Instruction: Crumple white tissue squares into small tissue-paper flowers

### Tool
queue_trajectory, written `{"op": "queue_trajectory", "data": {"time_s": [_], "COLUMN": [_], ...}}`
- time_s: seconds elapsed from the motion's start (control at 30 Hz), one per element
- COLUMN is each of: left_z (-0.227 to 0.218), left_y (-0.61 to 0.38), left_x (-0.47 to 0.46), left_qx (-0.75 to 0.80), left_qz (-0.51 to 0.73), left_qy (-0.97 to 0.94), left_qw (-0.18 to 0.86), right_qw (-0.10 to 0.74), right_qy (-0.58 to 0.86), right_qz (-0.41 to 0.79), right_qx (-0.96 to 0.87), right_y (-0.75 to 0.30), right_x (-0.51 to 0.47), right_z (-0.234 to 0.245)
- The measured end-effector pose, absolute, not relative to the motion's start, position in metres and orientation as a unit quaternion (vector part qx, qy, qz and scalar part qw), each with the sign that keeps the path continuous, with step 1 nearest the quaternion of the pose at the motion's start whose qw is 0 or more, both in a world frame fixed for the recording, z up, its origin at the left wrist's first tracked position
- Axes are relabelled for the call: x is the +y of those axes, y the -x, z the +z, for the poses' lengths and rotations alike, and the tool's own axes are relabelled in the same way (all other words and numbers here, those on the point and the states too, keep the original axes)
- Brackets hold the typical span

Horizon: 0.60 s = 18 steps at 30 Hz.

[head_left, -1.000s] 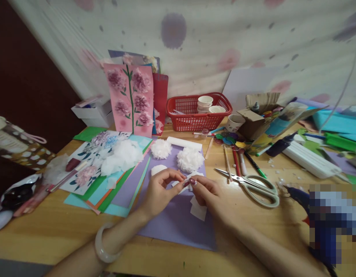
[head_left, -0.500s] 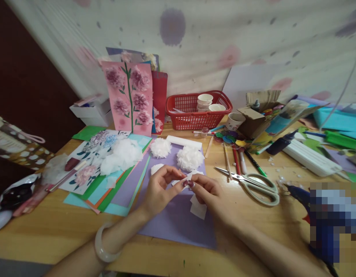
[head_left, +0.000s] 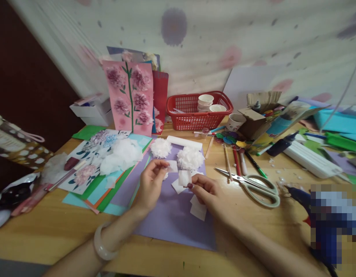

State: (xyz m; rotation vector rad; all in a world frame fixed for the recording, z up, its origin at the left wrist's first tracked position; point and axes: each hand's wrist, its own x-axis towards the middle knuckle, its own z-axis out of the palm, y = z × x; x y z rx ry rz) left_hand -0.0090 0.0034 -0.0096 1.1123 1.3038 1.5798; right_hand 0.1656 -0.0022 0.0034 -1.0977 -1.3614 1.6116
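My left hand [head_left: 152, 182] pinches a small white paper square [head_left: 172, 166] between thumb and fingers. Another white square [head_left: 184, 178] is gripped by my right hand [head_left: 205, 188], a little to the right and apart from the first. Both hands hover over a purple sheet [head_left: 175, 227]. More white paper squares [head_left: 198, 209] lie on that sheet beneath and beside my right hand. Beyond the hands sit two ruffled white paper flowers, one at the left [head_left: 161, 148] and one at the right [head_left: 190, 157]. A white roll [head_left: 184, 142] lies behind them.
Scissors [head_left: 254, 188] and a blue glue gun [head_left: 300, 196] lie to the right, with brushes and pens behind. A red basket [head_left: 192, 121] holding paper cups stands at the back. Coloured sheets with fluffy white material [head_left: 122, 154] cover the left, below a pink flower picture [head_left: 118, 107].
My hands, close together before at one piece of white paper, have moved apart. Each now holds a separate white square, the left one shifted leftward.
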Motion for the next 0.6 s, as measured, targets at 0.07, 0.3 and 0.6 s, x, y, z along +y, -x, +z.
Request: {"op": "queue_trajectory", "data": {"time_s": [0.07, 0.3, 0.6], "left_z": [-0.008, 0.014, 0.016], "left_y": [0.012, 0.003, 0.003], "left_x": [0.004, -0.012, -0.016], "left_qx": [0.524, 0.483, 0.459], "left_qz": [0.623, 0.524, 0.495], "left_qy": [-0.444, -0.645, -0.685], "left_qw": [0.374, 0.276, 0.274], "right_qw": [0.382, 0.383, 0.385], "right_qy": [0.429, 0.430, 0.411], "right_qz": [0.630, 0.622, 0.631], "right_qx": [-0.522, -0.531, -0.534], "right_y": [-0.165, -0.163, -0.165], "right_x": [-0.002, -0.002, -0.003], "right_z": [0.003, 0.007, 0.004]}}
